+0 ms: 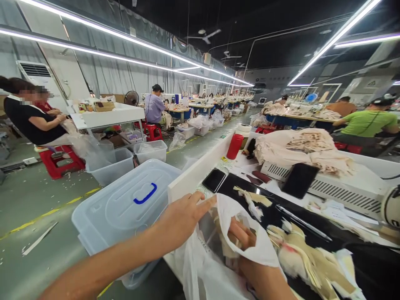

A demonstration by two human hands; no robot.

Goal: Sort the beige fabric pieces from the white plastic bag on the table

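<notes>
1. At the near side of the black-topped surface (371,271), the white plastic bag (203,266) sits in front of you, mouth open, pale material visible inside
2. Your left hand (184,216) is at the bag's left rim, fingers nearly closed, holding the plastic there
3. Your right hand (242,235) shows within the bag's mouth, fingers curled; cannot tell whether they grip anything
4. Right of the bag: beige scraps (308,258), with a silver pen (303,223) just beyond
5. Beyond your left hand: a dark phone (214,180), lying flat
6. Left of the surface: a lidded plastic box (121,225), blue handle (146,194) on top
</notes>
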